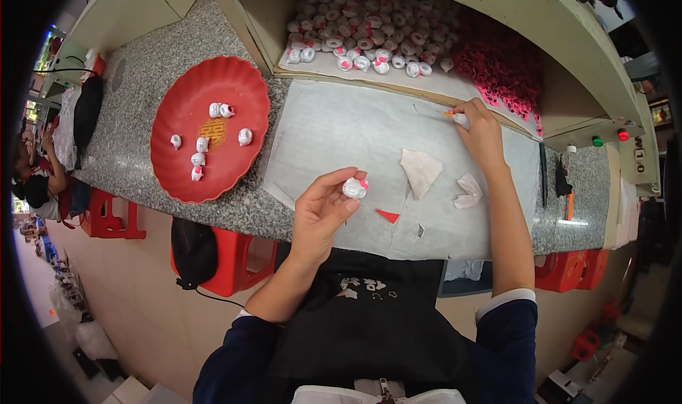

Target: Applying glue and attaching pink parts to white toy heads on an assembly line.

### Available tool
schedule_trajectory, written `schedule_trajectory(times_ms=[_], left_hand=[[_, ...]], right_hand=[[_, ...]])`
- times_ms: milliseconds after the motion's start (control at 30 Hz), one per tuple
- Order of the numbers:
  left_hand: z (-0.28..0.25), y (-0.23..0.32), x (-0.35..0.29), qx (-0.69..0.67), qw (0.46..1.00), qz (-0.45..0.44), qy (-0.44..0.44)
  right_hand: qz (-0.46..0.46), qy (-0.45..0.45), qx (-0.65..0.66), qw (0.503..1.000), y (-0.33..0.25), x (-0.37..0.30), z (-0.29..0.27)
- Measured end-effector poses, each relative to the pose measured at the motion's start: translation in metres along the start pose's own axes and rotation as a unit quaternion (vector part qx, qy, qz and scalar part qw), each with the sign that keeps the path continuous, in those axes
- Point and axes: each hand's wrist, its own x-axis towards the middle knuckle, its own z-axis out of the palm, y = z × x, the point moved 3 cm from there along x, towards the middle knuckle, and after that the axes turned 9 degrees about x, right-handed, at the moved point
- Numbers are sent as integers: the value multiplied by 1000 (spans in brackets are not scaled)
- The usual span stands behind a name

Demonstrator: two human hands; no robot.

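Note:
Between the thumb and fingers of my left hand [321, 212] is a small white cat-head figure [354, 188] with a pink bow on it. It is held above the near edge of the white sheet [320, 134]. My right hand [482, 130] is stretched out to the far right of the sheet, closed around a small white bottle [461, 121] with an orange-yellow tip pointing left. On the sheet between the hands lie a white cloth piece [420, 171], a crumpled white scrap [468, 192] and a red triangular scrap [388, 216].
A red scalloped plate [163, 130] at left holds several small white figures. The shelf behind the sheet carries a heap of white heads [376, 28] and a pile of pink bows [504, 70]. Red stools [234, 262] stand below the granite counter. Another person [53, 170] sits at far left.

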Motion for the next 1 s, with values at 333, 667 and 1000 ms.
schedule_trajectory(times_ms=[333,667,1000], left_hand=[[-3,0,0,0,1000,-2,4],[-1,-2,0,-34,999,-16,-23],[9,1,-1,153,982,102,-31]], right_hand=[[-63,-16,-20,998,-7,-8,4],[-18,58,99,993,-22,-27,-5],[215,10,659,721,-124,-85,12]])
